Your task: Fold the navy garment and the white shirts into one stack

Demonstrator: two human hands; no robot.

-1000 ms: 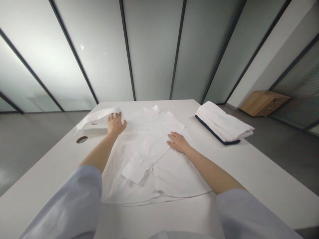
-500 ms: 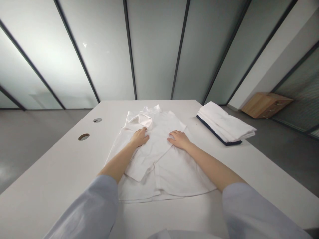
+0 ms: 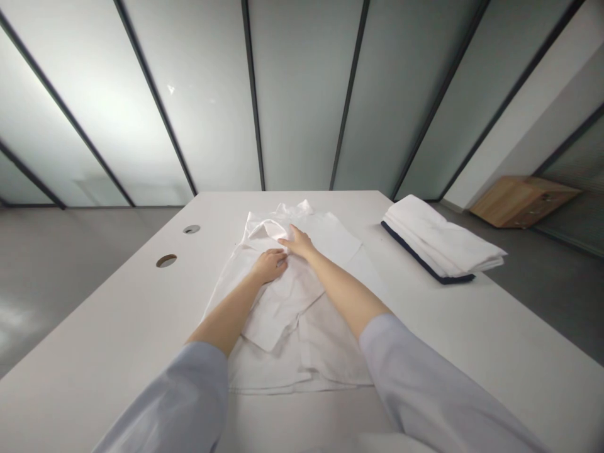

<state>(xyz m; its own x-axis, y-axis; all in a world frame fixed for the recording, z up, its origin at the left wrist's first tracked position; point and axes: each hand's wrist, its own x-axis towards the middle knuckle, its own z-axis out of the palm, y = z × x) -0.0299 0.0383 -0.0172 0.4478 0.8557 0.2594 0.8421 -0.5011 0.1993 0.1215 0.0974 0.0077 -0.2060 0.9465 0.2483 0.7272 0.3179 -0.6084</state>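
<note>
A white shirt (image 3: 276, 343) lies spread on the table, its collar end pointing away from me. One sleeve is folded in over the body, its raised cuff end making a loop (image 3: 275, 229) near the top. My left hand (image 3: 270, 265) rests on that folded sleeve, fingers a little bent and thumb apart from them. Just beyond it and to the right, my right hand (image 3: 301, 243) touches the fabric beside the loop, its thumb stretched out to the left and its fingers extended. The two hands are close together, and my right forearm crosses over the shirt.
On the right of the white table (image 3: 141, 327) sits a stack of folded white cloth (image 3: 438, 236) over a dark navy piece (image 3: 425, 261). Two round cable holes (image 3: 167, 260) are at the left. A wooden cabinet (image 3: 523, 200) stands on the floor beyond, near frosted glass panels.
My right hand has moved left and away from me, from the shirt's right side to beside my left hand. The left hand stays on the sleeve, its fingers slightly more bent. The view has shifted slightly.
</note>
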